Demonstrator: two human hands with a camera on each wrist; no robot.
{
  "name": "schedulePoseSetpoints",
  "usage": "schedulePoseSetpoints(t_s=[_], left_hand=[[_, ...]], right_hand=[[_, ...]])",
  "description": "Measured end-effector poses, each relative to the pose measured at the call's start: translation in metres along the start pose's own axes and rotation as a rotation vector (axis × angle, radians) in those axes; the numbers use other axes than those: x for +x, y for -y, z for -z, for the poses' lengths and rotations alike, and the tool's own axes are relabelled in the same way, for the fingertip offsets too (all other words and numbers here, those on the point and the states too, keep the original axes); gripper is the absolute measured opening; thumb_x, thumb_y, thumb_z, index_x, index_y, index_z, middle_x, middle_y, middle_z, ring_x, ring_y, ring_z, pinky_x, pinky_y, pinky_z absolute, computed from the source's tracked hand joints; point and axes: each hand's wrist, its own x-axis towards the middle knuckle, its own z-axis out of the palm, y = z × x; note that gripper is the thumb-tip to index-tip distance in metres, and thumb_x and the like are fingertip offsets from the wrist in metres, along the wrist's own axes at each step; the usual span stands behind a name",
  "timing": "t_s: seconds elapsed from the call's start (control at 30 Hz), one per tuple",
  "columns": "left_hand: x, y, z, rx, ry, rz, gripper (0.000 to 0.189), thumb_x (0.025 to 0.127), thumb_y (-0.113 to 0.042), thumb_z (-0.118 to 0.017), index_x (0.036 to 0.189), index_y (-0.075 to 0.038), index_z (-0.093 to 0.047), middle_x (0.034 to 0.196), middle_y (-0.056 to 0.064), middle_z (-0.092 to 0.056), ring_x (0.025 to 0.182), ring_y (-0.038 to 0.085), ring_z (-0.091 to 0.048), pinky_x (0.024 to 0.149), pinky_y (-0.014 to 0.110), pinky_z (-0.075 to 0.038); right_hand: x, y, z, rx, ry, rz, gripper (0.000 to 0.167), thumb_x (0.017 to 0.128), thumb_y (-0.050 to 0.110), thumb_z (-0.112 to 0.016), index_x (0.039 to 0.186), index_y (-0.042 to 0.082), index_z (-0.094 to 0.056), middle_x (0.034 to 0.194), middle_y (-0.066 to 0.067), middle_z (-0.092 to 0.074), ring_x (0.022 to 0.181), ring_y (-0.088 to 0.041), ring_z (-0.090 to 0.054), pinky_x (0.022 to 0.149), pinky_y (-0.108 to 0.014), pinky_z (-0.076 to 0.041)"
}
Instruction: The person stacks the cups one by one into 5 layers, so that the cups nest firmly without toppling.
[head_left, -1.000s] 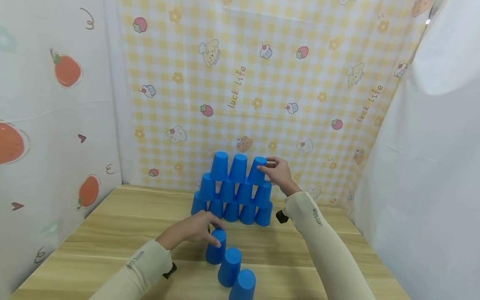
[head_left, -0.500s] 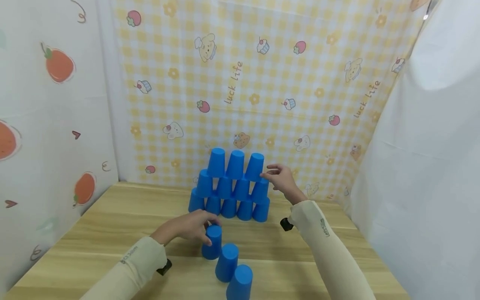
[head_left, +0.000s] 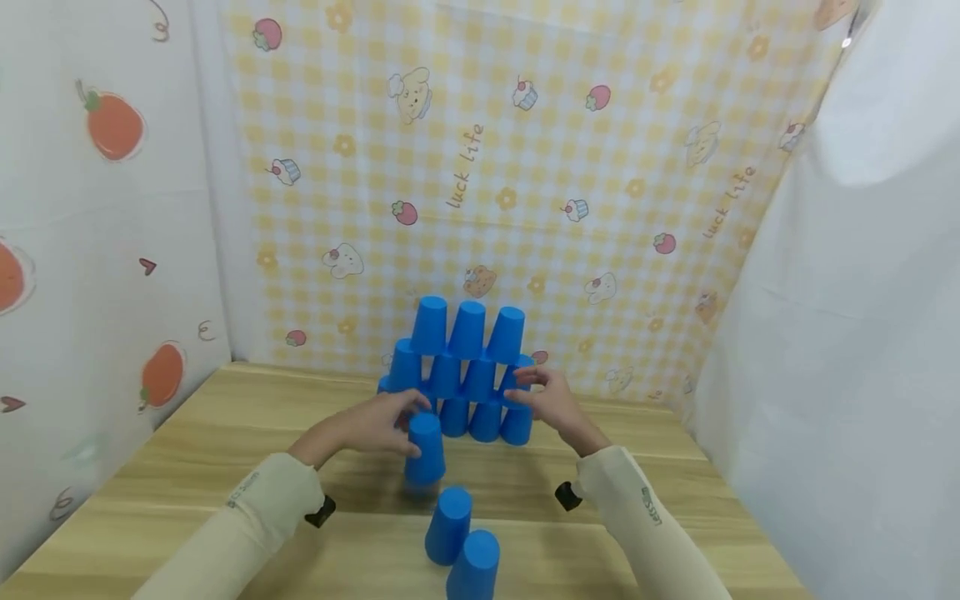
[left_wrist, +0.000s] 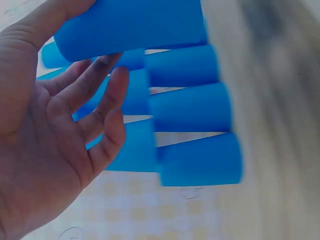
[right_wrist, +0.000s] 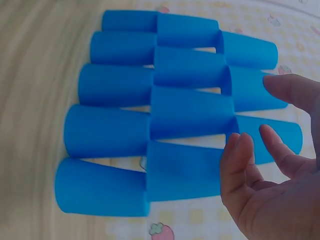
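Note:
A blue plastic cup (head_left: 426, 454), upside down, is pinched near its base between the thumb and fingers of my left hand (head_left: 367, 429). It hangs a little above the table in front of the stack. In the left wrist view this held cup (left_wrist: 130, 27) crosses the top, with the other fingers loosely bent below. Behind stands a three-row wall of upside-down blue cups (head_left: 467, 333), three of them on top. My right hand (head_left: 553, 406) hovers at the wall's right side, fingers apart and holding nothing; the right wrist view shows it beside the upper cups (right_wrist: 260, 90).
Two more upside-down blue cups (head_left: 448, 527) stand close together near the front of the wood-grain table (head_left: 585, 542). A yellow checked cloth (head_left: 600, 167) hangs behind the wall of cups, and white cloths (head_left: 810, 333) enclose the sides.
My left hand has lifted the rearmost of the front cups off the table, toward the wall. My right hand has let go of the top right cup and come down beside the wall.

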Motion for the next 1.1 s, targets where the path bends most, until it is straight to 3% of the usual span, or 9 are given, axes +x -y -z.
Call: schedulePoseSetpoints(t_s=[0.1, 0.23, 0.47, 0.6, 0.77, 1.1], left_hand=[[0.0, -0.008, 0.016, -0.036, -0.057, -0.017, 0.06, 0.086, -0.031, -0.079, 0.13, -0.004, -0.049, 0.125, 0.015, -0.061, 0.104, 0.028, -0.061, 0.088, 0.048, -0.054], [0.007, -0.021, 0.033, -0.05, -0.133, -0.023, 0.056, 0.087, -0.031, -0.077, 0.129, -0.005, -0.049, 0.129, 0.019, -0.059, 0.107, 0.033, -0.061, 0.089, 0.051, -0.053], [0.018, -0.039, 0.054, -0.073, -0.267, 0.008, 0.058, 0.088, -0.035, -0.076, 0.133, -0.01, -0.051, 0.131, 0.018, -0.058, 0.11, 0.034, -0.059, 0.089, 0.052, -0.052], [0.024, -0.05, 0.069, -0.09, -0.368, 0.008, 0.06, 0.088, -0.036, -0.076, 0.138, -0.013, -0.051, 0.132, 0.017, -0.058, 0.106, 0.032, -0.058, 0.084, 0.048, -0.053], [0.032, -0.065, 0.085, -0.079, -0.457, -0.002, 0.062, 0.091, -0.035, -0.073, 0.144, -0.014, -0.049, 0.133, 0.015, -0.059, 0.101, 0.03, -0.058, 0.083, 0.045, -0.053], [0.056, -0.088, 0.101, -0.051, -0.598, 0.023, 0.063, 0.092, -0.043, -0.069, 0.143, -0.012, -0.049, 0.138, 0.01, -0.057, 0.109, 0.027, -0.056, 0.09, 0.045, -0.052]], right_hand=[[-0.009, -0.005, -0.012, -0.001, 0.027, 0.019, 0.044, 0.089, 0.021, -0.075, 0.126, 0.002, -0.062, 0.126, -0.021, -0.062, 0.103, -0.033, -0.064, 0.068, -0.043, -0.058], [-0.022, -0.014, -0.019, -0.032, 0.081, 0.042, 0.041, 0.088, 0.025, -0.077, 0.12, 0.004, -0.064, 0.117, -0.017, -0.066, 0.095, -0.028, -0.067, 0.065, -0.039, -0.058], [-0.041, -0.027, -0.033, -0.037, 0.304, 0.129, 0.036, 0.09, 0.023, -0.073, 0.119, 0.003, -0.065, 0.111, -0.016, -0.068, 0.086, -0.024, -0.069, 0.061, -0.037, -0.056], [-0.049, -0.03, -0.04, -0.042, 0.439, 0.156, 0.035, 0.09, 0.019, -0.073, 0.122, 0.006, -0.065, 0.113, -0.018, -0.068, 0.086, -0.021, -0.069, 0.064, -0.035, -0.057], [-0.056, -0.031, -0.047, -0.041, 0.567, 0.172, 0.038, 0.089, 0.02, -0.075, 0.123, 0.008, -0.065, 0.114, -0.016, -0.069, 0.099, -0.028, -0.068, 0.078, -0.03, -0.057], [-0.062, -0.034, -0.053, -0.01, 0.658, 0.172, 0.046, 0.086, 0.019, -0.078, 0.126, 0.0, -0.063, 0.11, 0.001, -0.069, 0.095, -0.019, -0.068, 0.082, -0.028, -0.056]])
